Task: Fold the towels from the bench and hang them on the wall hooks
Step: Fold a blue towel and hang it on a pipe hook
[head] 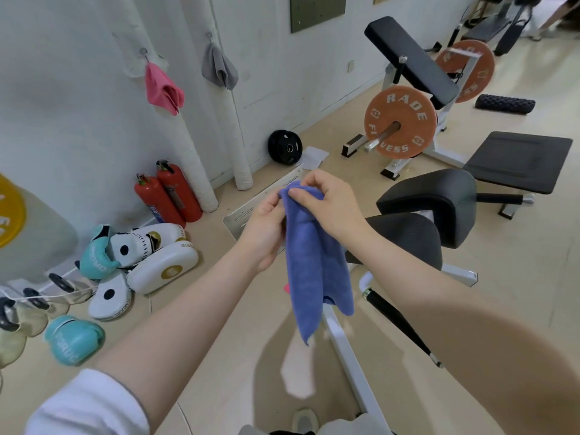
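Observation:
A blue towel (314,265) hangs folded lengthwise in front of me, its lower end dangling above the floor. My left hand (265,229) grips its upper left side. My right hand (329,204) pinches its top edge between thumb and fingers. On the white wall at the upper left, a pink towel (163,89) hangs from one hook (143,52) and a grey towel (219,69) hangs from a second hook (209,35). Behind my hands stands the black padded bench (436,202).
Two red fire extinguishers (168,193) stand against the wall. Boxing gloves and white pads (147,255) lie on the floor at left. An orange weight plate (400,122) on a machine, a black plate (285,147) and a foam roller (504,104) sit beyond.

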`<act>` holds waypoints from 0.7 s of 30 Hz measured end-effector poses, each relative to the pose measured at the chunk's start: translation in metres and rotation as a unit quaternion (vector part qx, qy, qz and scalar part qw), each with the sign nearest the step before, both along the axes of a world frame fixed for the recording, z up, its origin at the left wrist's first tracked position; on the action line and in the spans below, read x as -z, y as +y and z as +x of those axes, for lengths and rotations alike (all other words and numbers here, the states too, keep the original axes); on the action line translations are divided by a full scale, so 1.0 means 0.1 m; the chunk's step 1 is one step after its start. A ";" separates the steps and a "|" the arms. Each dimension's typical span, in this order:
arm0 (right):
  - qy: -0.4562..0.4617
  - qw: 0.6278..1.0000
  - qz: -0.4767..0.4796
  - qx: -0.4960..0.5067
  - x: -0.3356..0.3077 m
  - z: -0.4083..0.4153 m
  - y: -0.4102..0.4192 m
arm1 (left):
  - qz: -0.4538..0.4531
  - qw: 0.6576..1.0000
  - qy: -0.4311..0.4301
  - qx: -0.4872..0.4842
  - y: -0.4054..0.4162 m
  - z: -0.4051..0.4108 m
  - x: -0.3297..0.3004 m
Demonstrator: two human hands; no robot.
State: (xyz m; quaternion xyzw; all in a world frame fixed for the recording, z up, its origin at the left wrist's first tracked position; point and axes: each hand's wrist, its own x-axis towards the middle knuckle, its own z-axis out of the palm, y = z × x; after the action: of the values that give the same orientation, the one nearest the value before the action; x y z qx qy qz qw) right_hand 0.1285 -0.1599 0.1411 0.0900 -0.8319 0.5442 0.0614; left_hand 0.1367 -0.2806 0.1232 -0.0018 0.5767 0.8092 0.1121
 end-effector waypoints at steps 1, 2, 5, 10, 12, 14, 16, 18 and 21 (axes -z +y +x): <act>0.000 1.000 0.013 0.022 0.01 -0.03 -0.02 | 0.011 1.000 0.001 0.012 -0.01 0.00 0.01; 0.003 0.999 0.037 0.031 0.02 -0.05 -0.02 | 0.022 1.000 -0.001 0.018 -0.02 0.00 0.01; 0.028 0.994 0.098 0.035 0.07 -0.08 -0.03 | 0.019 0.999 -0.014 0.023 -0.10 -0.04 0.02; 0.055 0.994 0.093 0.012 0.12 -0.14 0.06 | -0.022 0.999 -0.018 0.045 -0.12 -0.11 -0.02; 0.045 0.995 0.089 -0.021 0.13 -0.15 0.11 | -0.034 0.998 -0.012 0.055 -0.08 -0.11 -0.03; 0.038 0.995 0.089 -0.039 0.15 -0.16 0.17 | -0.042 0.997 0.000 0.069 -0.01 -0.11 -0.03; 0.032 0.994 0.092 -0.044 0.16 -0.19 0.23 | -0.045 0.996 0.000 0.076 0.06 -0.10 -0.01; 0.035 0.992 0.114 -0.038 0.17 -0.22 0.29 | -0.026 0.997 -0.024 0.074 0.13 -0.10 0.02; 0.045 0.986 0.157 -0.036 0.13 -0.25 0.41 | -0.064 0.995 -0.009 0.075 0.26 -0.11 0.02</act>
State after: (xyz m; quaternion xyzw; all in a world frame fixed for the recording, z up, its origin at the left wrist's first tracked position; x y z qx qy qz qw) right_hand 0.1034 -0.1192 0.1276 0.1523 -0.8997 0.4041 0.0642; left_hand 0.1259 -0.2544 0.1212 0.0273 0.6248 0.7599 0.1775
